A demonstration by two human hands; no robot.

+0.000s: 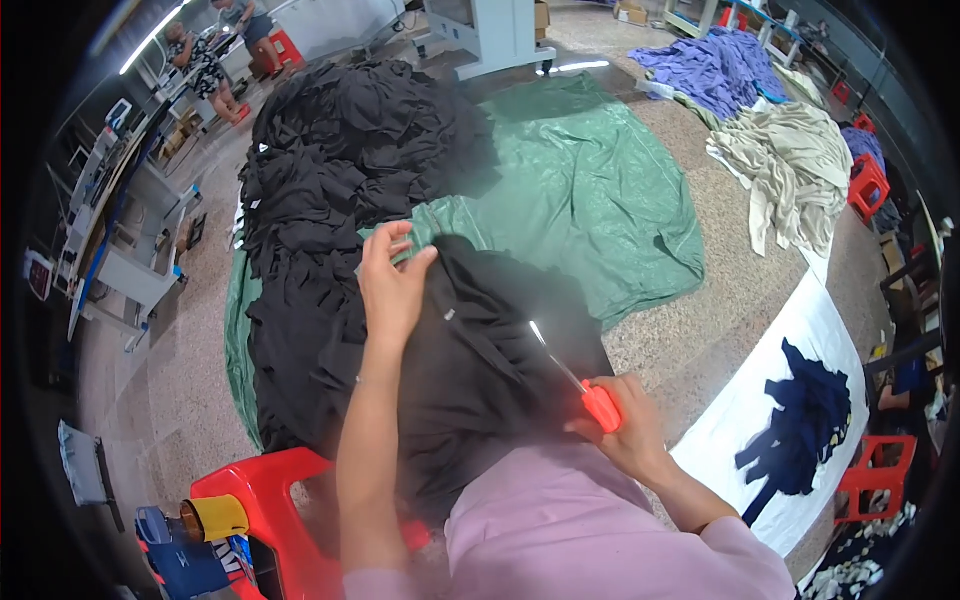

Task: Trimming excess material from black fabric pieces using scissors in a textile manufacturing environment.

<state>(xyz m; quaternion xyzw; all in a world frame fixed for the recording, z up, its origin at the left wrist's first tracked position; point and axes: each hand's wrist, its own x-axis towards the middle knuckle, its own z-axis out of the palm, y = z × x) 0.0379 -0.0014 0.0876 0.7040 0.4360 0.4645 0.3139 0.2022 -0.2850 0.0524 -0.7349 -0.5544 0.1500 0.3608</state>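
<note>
Cloth (480, 350), black, is spreading before the person's pink top (560, 520), beside a black fabric pile (340, 150) on a green sheet (600, 190). The left hand (391, 288) is hovering near the cloth's far edge, its fingers curling loosely, released; the right hand (636, 425) is clenching a red-handled tool (601, 407), whose metal shaft (559, 357) is pointing forward and leftward.

A garment (500, 340) lay before the tarp (600, 200). A cloth heap (330, 160) lay on its left side, a sheet (725, 425) to its right.
</note>
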